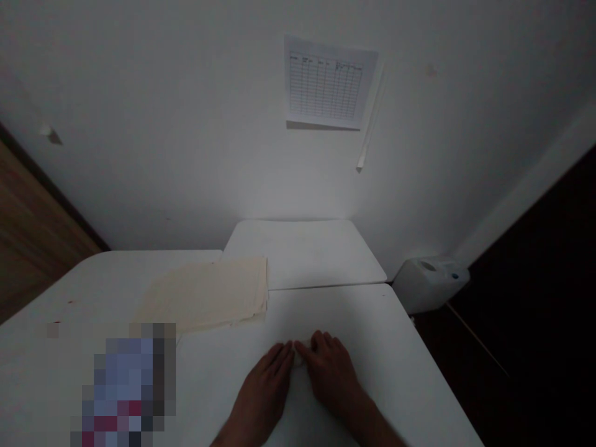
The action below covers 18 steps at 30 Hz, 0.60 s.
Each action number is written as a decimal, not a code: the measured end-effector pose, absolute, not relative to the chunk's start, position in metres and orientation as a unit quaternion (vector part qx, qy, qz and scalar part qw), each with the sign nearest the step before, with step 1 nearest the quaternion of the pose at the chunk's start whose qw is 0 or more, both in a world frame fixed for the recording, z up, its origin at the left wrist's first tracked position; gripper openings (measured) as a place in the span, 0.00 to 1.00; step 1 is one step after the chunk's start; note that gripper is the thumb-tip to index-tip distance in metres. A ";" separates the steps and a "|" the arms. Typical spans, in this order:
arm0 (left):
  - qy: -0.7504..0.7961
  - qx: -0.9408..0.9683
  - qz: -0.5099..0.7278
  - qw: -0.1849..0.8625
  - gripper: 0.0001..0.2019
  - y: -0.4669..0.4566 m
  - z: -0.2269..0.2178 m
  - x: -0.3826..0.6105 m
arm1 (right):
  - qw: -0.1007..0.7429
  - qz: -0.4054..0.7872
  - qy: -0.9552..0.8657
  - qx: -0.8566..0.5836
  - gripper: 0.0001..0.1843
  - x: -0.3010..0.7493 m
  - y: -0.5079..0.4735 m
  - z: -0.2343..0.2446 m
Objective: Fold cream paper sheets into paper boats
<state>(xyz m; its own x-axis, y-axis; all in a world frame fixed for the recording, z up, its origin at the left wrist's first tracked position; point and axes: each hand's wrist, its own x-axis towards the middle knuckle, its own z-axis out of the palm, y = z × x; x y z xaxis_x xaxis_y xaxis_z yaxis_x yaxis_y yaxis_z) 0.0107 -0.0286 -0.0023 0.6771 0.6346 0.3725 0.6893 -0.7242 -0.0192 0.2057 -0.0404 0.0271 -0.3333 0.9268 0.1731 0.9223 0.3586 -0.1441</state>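
My left hand [265, 385] and my right hand [330, 372] lie palm down, side by side, on the white table [400, 360], fingers stretched forward and nearly touching at the tips. A small pale thing, perhaps paper or cloth, shows between the fingertips [297, 359]; I cannot make out what it is. To the upper left of the hands lies a stack of cream-coloured sheets [209, 292], apart from both hands.
A second white table [302, 251] stands behind, against the white wall. A printed chart [326, 84] hangs on the wall. A white box-like device [431, 279] sits on the dark floor at the right. A blurred patch [125, 385] covers something at lower left.
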 end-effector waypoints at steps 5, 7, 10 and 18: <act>-0.389 -0.902 -0.167 0.087 0.21 -0.033 0.007 0.000 | 0.120 -0.011 -0.783 -0.610 0.23 0.219 -0.045 0.025; -0.392 -0.901 -0.162 0.085 0.22 -0.034 0.010 -0.004 | 0.124 -0.016 -0.775 -0.619 0.21 0.225 -0.047 0.025; -0.390 -0.902 -0.164 0.089 0.22 -0.036 0.012 -0.006 | 0.125 -0.024 -0.770 -0.626 0.19 0.231 -0.047 0.024; -0.392 -0.892 -0.176 0.139 0.18 -0.041 0.010 -0.011 | 0.126 -0.020 -0.772 -0.622 0.19 0.230 -0.048 0.023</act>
